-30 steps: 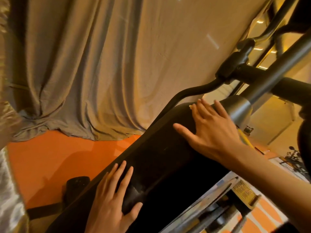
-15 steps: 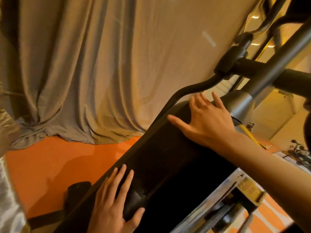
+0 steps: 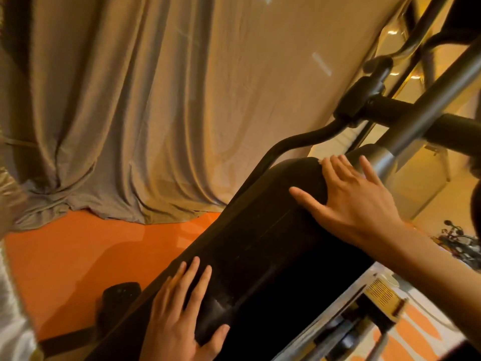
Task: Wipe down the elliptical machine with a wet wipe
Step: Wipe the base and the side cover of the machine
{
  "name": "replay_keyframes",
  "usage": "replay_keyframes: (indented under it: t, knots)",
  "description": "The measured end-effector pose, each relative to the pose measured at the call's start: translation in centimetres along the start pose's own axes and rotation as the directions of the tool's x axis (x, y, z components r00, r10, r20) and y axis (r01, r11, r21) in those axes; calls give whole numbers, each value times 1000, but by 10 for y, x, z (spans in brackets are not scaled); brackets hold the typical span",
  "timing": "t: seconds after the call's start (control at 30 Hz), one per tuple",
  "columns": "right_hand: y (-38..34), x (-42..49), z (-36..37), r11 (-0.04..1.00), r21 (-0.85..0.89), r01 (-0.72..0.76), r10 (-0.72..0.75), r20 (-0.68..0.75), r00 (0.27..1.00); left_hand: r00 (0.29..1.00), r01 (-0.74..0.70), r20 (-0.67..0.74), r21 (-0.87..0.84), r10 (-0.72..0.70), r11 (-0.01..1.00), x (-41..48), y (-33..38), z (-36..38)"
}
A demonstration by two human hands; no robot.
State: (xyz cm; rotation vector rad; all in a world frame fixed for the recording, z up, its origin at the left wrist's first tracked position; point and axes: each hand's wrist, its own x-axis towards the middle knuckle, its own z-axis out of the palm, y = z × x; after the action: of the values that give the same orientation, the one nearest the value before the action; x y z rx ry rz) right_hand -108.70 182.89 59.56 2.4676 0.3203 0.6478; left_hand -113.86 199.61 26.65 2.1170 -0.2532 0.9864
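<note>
Machine: elliptical machine (image 3: 260, 243), black housing slanting from near left up to far right through the middle of the scene.
Left hand (image 3: 177, 321): lies flat on the housing's near, lower end, fingers straight, thumb spread along its side.
Right hand (image 3: 351, 201): lies flat on the rounded far top of the housing, fingers splayed, just beside the silver post (image 3: 429, 105).
Backdrop: grey-beige curtain (image 3: 156, 113) at far left, pooling on the orange floor (image 3: 78, 256).
</note>
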Motion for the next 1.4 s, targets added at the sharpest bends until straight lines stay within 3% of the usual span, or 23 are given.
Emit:
replay_keyframes:
  t: [0.17, 0.3, 0.47, 0.6, 0.67, 0.73, 0.83, 0.9, 0.97, 1.07, 1.13, 1.2, 1.27, 1.4]
  knots:
    - [-14, 59, 7, 998, 58, 6, -9, 42, 999, 1000, 4, -14, -35, -4, 999, -1, 1, 0]
    - [-51, 71, 9, 994, 27, 109, -111, 52, 992, 1000, 14, -15, -42, -15, 999, 0, 2, 0]
    - [-141, -5, 37, 925, 157, 345, -364, 110, 925, 1000, 27, -6, -17, -27, 999, -1, 4, -1]
    - [-135, -50, 35, 857, 150, 492, -508, 95, 856, 1000, 23, -14, -41, -23, 999, -1, 0, 0]
    - [-102, -39, 24, 892, 33, 451, -452, 63, 890, 999, 32, -37, -68, -35, 997, 1, 4, -3]
    - [-66, -21, 14, 952, -94, 292, -295, -17, 955, 999, 35, -26, -77, -37, 996, 0, 7, -6]
    - [-57, -25, 15, 988, -73, 136, -139, -42, 989, 998, 61, 28, -65, -59, 996, -5, 8, -9]
    - [-89, -61, 37, 973, 52, 226, -222, -71, 973, 997, 71, 41, -64, -68, 995, -4, 7, -10]
    - [-128, -111, 63, 896, 163, 413, -402, -98, 910, 997, 58, 59, -36, -56, 998, -4, 5, -9]
    - [-134, -140, 74, 811, 174, 558, -553, -80, 829, 996, 50, 72, -18, -49, 999, -3, 4, -10]
    - [-101, -114, 60, 865, 123, 486, -471, -134, 872, 996, 72, 60, -58, -69, 996, -4, 8, -11]
    - [-60, -76, 37, 962, 17, 271, -263, -189, 946, 993, 104, 64, -79, -99, 991, -4, 12, -13]
    - [-38, -53, 23, 992, -29, 119, -123, -172, 977, 991, 120, 66, -77, -115, 990, -5, 13, -14]
    - [-93, -93, 59, 939, 145, 312, -276, -224, 935, 991, 125, 65, -96, -119, 987, -4, 12, -14]
